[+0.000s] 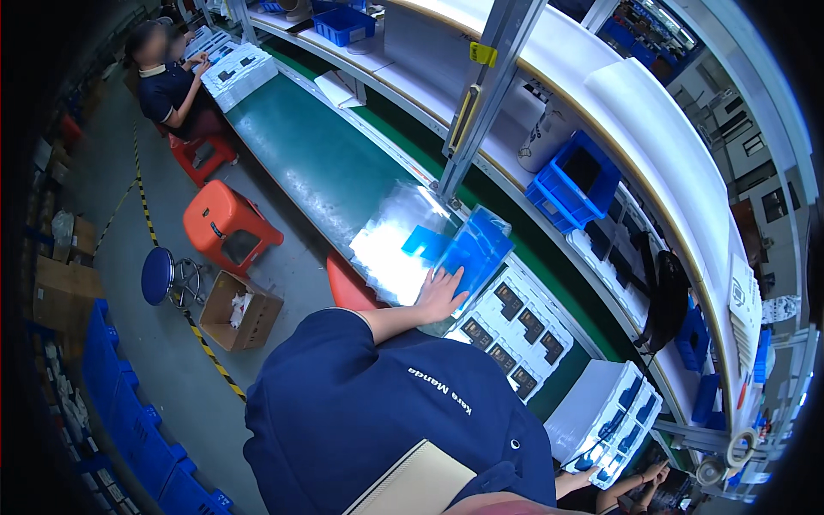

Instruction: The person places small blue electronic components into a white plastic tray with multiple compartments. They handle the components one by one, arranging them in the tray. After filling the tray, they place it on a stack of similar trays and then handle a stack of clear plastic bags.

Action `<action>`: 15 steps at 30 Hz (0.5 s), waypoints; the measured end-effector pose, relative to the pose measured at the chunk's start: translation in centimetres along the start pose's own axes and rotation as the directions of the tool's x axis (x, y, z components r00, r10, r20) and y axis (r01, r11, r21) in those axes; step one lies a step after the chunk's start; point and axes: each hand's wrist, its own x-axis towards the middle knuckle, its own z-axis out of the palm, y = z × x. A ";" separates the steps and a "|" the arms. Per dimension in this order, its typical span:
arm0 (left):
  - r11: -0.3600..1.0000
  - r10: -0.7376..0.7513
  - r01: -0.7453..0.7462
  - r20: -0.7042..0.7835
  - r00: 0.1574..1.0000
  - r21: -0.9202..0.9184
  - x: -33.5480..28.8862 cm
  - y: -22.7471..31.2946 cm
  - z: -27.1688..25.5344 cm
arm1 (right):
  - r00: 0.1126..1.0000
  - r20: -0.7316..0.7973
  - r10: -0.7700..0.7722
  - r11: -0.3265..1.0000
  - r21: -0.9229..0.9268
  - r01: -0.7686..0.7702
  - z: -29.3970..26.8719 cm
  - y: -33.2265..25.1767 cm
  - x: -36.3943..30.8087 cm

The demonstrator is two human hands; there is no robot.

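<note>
My left hand [442, 296] lies flat with fingers spread on a sheet of blue plastic film [474, 253] in a clear sleeve. Left of it, clear plastic sheets [395, 245] shine on the green bench, with a smaller blue piece among them. To the right, a white moulded tray [534, 296] holds several black, square-cornered parts. Farther right stands a stack of white trays [584, 403], black parts in the compartments of its face. My right hand [578, 479] is at the stack's lower edge; its fingers are partly hidden, so its grip is unclear.
Another person [172, 90] sits at the bench's far left beside white trays [240, 73]. Someone else's hands [654, 472] show at the lower right. A metal post [481, 103] rises behind the bench. A blue bin [573, 184] stands on the shelf; orange stools [227, 219] and a carton [240, 313] are on the floor.
</note>
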 end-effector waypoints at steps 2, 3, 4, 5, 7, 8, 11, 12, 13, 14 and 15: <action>1.000 0.015 -0.015 0.000 1.000 -0.010 0.2 0.3 0.3 | 1.000 -0.008 -0.003 1.000 0.004 0.003 -0.4 -0.3 0.6; 1.000 0.025 -0.025 -0.008 1.000 -0.007 0.2 0.0 0.5 | 1.000 -0.008 0.002 1.000 0.013 -0.002 -0.3 -0.2 0.8; 0.999 0.038 -0.038 -0.010 0.999 -0.007 0.2 0.0 0.7 | 1.000 -0.008 0.001 1.000 0.008 -0.001 -0.5 -0.2 0.8; 0.999 0.046 -0.046 -0.009 0.999 -0.010 0.2 0.1 0.8 | 1.000 -0.012 -0.001 1.000 0.008 0.001 -0.6 -0.1 0.9; 0.998 0.059 -0.059 -0.007 0.998 -0.015 0.1 0.4 0.7 | 1.000 -0.014 -0.003 1.000 0.014 0.003 -0.9 -0.1 0.9; 0.998 0.066 -0.066 -0.011 0.998 -0.018 0.1 0.3 0.6 | 1.000 -0.017 -0.002 1.000 0.012 0.002 -1.1 -0.1 1.0; 0.995 0.091 -0.092 -0.035 0.995 -0.030 0.3 0.0 0.6 | 1.000 -0.020 -0.003 1.000 0.022 0.003 -1.3 0.1 1.2; 0.994 0.101 -0.102 -0.050 0.994 -0.033 0.3 -0.2 0.6 | 1.000 -0.021 0.001 1.000 0.027 0.000 -1.5 0.0 1.2; 0.993 0.106 -0.109 -0.064 0.992 -0.041 0.3 -0.1 0.6 | 1.000 -0.021 -0.006 1.000 0.030 0.006 -1.7 -0.1 1.5; 0.992 0.107 -0.111 -0.070 0.992 -0.056 0.2 0.0 0.4 | 1.000 -0.015 -0.006 0.999 0.033 0.007 -1.8 -0.2 1.8; 0.991 0.106 -0.112 -0.076 0.991 -0.070 0.2 0.1 0.2 | 1.000 -0.010 -0.010 0.999 0.031 0.010 -1.7 -0.1 2.0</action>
